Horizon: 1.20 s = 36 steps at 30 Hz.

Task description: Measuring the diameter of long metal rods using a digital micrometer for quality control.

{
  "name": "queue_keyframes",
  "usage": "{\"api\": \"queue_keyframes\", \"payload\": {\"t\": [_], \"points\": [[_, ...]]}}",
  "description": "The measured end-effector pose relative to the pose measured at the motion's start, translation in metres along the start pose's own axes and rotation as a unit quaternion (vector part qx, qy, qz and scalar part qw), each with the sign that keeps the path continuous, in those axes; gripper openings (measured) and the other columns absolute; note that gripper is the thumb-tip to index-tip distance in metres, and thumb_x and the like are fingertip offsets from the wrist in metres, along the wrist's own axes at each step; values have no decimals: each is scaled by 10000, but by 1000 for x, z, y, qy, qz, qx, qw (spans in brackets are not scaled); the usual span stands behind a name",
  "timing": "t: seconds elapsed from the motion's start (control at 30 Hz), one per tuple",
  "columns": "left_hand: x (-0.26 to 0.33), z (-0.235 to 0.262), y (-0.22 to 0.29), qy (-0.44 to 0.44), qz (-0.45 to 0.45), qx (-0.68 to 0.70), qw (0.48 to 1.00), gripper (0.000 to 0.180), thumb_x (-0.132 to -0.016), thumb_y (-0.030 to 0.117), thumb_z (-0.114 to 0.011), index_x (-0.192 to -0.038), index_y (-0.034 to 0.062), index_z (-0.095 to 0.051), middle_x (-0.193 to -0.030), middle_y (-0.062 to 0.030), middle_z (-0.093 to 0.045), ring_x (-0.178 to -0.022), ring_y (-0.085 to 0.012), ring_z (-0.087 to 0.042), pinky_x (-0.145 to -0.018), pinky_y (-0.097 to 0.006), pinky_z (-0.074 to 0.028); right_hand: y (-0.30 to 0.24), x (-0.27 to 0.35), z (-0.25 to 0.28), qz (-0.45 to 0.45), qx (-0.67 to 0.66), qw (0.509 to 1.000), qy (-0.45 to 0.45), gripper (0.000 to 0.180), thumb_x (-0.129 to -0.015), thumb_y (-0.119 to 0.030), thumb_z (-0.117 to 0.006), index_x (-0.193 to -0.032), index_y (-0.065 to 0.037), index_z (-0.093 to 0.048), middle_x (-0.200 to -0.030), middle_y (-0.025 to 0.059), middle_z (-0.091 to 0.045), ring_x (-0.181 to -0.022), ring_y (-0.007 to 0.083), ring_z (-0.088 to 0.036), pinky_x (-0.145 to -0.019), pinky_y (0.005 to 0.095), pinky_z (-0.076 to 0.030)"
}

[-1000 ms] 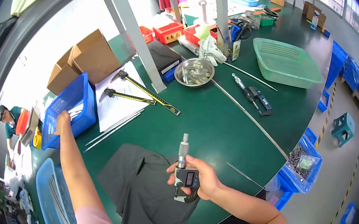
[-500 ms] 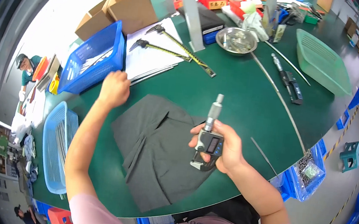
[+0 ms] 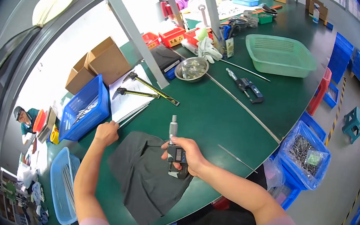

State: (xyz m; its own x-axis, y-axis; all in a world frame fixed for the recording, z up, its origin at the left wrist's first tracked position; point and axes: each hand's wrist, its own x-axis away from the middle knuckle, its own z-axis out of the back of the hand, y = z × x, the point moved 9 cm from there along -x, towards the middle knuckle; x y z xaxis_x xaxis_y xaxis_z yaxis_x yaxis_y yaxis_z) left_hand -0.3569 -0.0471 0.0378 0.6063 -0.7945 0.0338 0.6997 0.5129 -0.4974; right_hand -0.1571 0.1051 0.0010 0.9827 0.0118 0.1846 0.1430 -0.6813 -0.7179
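The right hand (image 3: pixel 190 156) has its grip closed round the body of a digital micrometer (image 3: pixel 174 153), thumb over the display side and fingers wrapped behind. The tool stands nearly upright: its long axis runs from the frame at the bottom, just above the grey cloth (image 3: pixel 146 177), up to the silver thimble that points away from the person toward the far side of the worktop (image 3: pixel 215 112). It is held in the air, over the cloth's right part.

The left hand (image 3: pixel 106 133) is well to the left of the micrometer, at the far left corner of the cloth and just beside the blue crate (image 3: pixel 83 110). Its fingers are curled under, knuckles up; whether they pinch a thin rod or only rest there cannot be told, since the fingertips are hidden. A few thin metal rods (image 3: pixel 133 114) lie just beyond it, slanting away beside the paper sheets (image 3: pixel 128 97).

So the micrometer lies to the right of the left hand, across the width of the cloth, with its open measuring gap low and near the cloth; the rods are nearer the left hand than the right.
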Motion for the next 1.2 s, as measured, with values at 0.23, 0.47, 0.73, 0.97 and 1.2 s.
{"api": "queue_keyframes", "payload": {"t": [0.23, 0.47, 0.73, 0.97, 1.2], "points": [[73, 109, 13, 321, 125, 202, 917, 75, -781, 89, -458, -758, 24, -429, -672, -117, -460, -563, -252, -501, -490, -372, -406, 0, 4, -13, 23, 68, 997, -33, 231, -736, -224, -588, -835, -19, -549, -668, 65, -575, -366, 72, -408, -346, 215, -312], [105, 135, 64, 412, 144, 816, 378, 145, -876, 178, -452, -930, 49, -417, -822, -54, -460, -736, -165, -543, -638, -338, -510, -6, 12, -30, 55, 152, 984, -81, 281, -677, -55, -669, -909, 32, -535, -744, 98, -604, -452, 61, -465, -405, 186, -362], [138, 99, 88, 471, 171, 818, 282, 118, -883, 145, -424, -939, 41, -416, -848, -63, -466, -785, -197, -560, -684, -377, -517, -6, 16, -35, 53, 178, 980, -69, 215, -676, -40, -655, -854, 9, -543, -704, 93, -598, -459, 66, -483, -406, 178, -370], [120, 72, 124, 299, 171, 904, 254, 200, -842, 99, -497, -1015, 10, -450, -947, -127, -536, -879, -241, -569, -691, -327, -524, -14, 20, -30, 90, 205, 974, -37, 182, -672, -49, -657, -815, -6, -554, -648, 52, -564, -442, 68, -475, -408, 175, -363], [130, 65, 124, 290, 226, 891, 266, 121, -820, 81, -534, -880, -4, -473, -830, -152, -575, -684, -213, -613, -600, -295, -538, -30, 14, -17, 101, 107, 989, -27, 421, -807, -357, -440, -850, 51, -539, -690, 123, -583, -419, 97, -467, -397, 200, -397]]}}
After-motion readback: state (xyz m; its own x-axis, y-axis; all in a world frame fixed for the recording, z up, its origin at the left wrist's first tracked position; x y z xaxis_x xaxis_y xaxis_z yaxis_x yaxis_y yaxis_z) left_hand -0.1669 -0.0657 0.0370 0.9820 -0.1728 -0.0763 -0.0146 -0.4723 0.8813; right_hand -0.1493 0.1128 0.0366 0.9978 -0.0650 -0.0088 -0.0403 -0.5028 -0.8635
